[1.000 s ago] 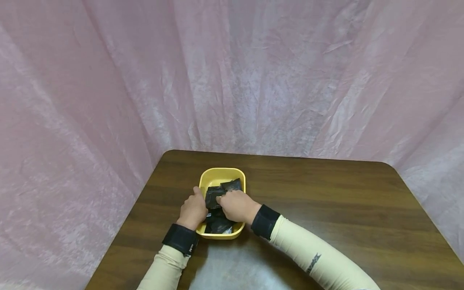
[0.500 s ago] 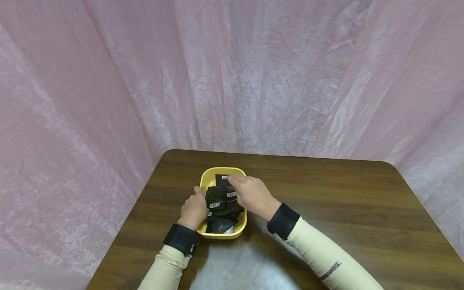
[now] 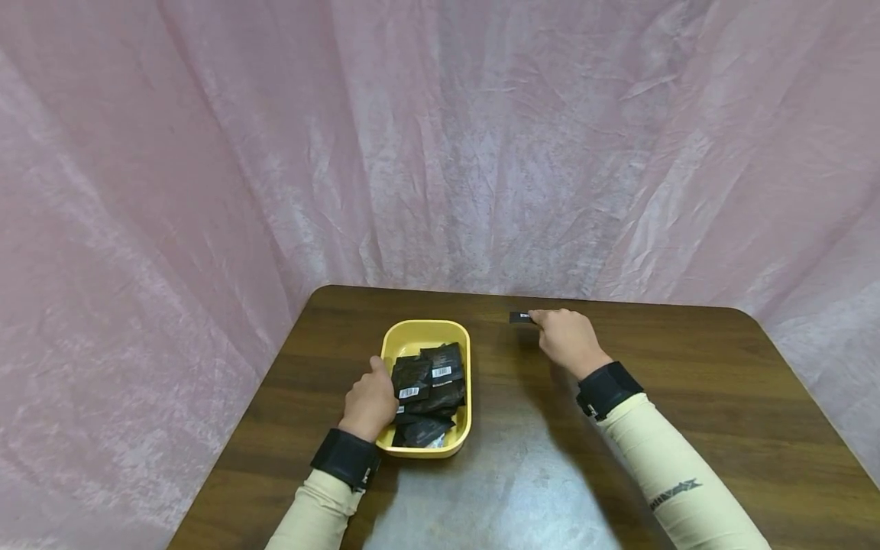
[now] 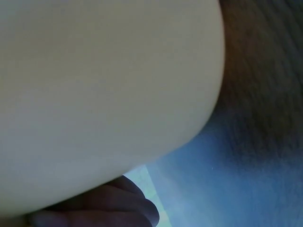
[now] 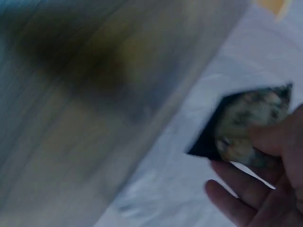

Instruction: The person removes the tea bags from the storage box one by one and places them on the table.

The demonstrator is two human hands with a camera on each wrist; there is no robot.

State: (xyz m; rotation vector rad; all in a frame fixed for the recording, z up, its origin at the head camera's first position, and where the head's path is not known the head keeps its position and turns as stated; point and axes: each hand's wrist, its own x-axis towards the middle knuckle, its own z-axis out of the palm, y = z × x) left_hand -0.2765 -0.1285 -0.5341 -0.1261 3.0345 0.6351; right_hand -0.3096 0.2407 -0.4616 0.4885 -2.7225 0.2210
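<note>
My left hand [image 3: 369, 405] grips the left side of a yellow plastic tub [image 3: 461, 439], its thumb lying along the rim; its other fingers are mostly hidden in the head view. Several small black packets [image 3: 412, 382] with white barcode labels lie overlapping inside the tub. Right of the tub and near the table's far edge, my right hand [image 3: 569, 340] pinches one packet [image 5: 251, 125] between thumb and fingers. In the right wrist view that packet shows a printed picture on one face and a dark border. The left wrist view is mostly filled by the hand [image 4: 104, 94], close and blurred.
Both things stand on a dark brown wooden table [image 3: 674, 367] with a shiny reflection [image 3: 495, 496] near the front. A pink velvety curtain [image 3: 440, 153] hangs behind the table's far edge and at its sides.
My right hand has come up out of the tub with a packet and moved right, away over the table. The left hand stays on the tub's left side.
</note>
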